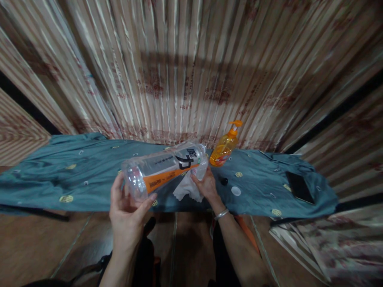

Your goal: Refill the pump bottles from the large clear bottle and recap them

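Steadily, the left hand [127, 209] is clamping its fingers round a bottle [167, 167].
The right hand [207, 185] is gripping clear plastic [201, 168]; squeezing lightly is probably avoiding dents.

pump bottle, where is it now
In the head view, the pump bottle is right of centre on the teal cloth, just beyond the right hand.

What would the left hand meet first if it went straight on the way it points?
The left hand holds the clear plastic bottle with the orange label, so that comes first; beyond it, perhaps the teal patterned cloth, though depth is unclear.
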The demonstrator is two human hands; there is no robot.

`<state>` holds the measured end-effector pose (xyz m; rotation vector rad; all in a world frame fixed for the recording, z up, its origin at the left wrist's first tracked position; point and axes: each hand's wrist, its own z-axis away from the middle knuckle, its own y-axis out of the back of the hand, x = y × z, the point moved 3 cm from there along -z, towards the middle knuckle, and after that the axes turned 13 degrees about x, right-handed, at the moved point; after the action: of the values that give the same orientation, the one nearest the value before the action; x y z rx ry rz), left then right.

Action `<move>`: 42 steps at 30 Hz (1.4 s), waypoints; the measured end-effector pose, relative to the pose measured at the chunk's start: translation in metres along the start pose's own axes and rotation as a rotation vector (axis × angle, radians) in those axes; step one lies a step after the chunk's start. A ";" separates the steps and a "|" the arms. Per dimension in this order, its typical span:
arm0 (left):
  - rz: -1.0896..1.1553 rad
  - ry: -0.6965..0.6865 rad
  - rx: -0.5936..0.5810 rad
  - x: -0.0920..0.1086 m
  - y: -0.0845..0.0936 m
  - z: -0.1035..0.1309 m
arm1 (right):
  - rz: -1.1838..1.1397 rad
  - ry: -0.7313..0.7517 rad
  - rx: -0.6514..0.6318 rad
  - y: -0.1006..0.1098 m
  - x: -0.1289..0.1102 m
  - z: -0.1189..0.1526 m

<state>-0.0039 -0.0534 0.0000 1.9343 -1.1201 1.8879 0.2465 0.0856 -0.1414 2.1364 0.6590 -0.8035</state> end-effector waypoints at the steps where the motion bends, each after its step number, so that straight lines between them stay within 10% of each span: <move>1: -0.003 -0.002 -0.004 0.000 0.000 0.000 | 0.004 0.004 0.004 0.000 0.000 0.000; 42: 0.105 0.004 -0.025 0.003 -0.002 0.000 | 0.073 0.071 -0.013 -0.004 0.004 -0.004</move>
<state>-0.0032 -0.0530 0.0039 1.8926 -1.2616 1.9195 0.2480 0.0920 -0.1437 2.1727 0.6171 -0.6854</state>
